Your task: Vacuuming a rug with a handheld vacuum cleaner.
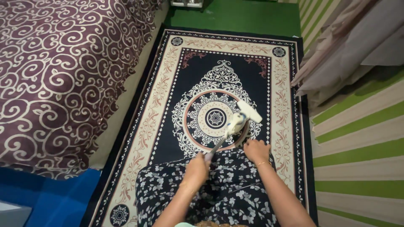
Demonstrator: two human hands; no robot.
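Observation:
My left hand (197, 168) grips the handle of a slim white stick vacuum (235, 122). Its flat white head (249, 112) rests on the round medallion in the middle of a dark blue and cream patterned rug (168, 84). My right hand (256, 150) lies palm down on the rug just right of the vacuum's shaft, fingers closed together, holding nothing. A thin bangle circles that wrist. My lap, in dark floral cloth (227, 193), covers the near end of the rug.
A bed with a maroon swirl-patterned cover (54, 80) runs along the left. Green floor (235, 17) lies beyond the rug. Grey curtain folds (349, 46) hang at the upper right above a green and beige striped surface (362, 138). Blue fabric (50, 197) sits at the lower left.

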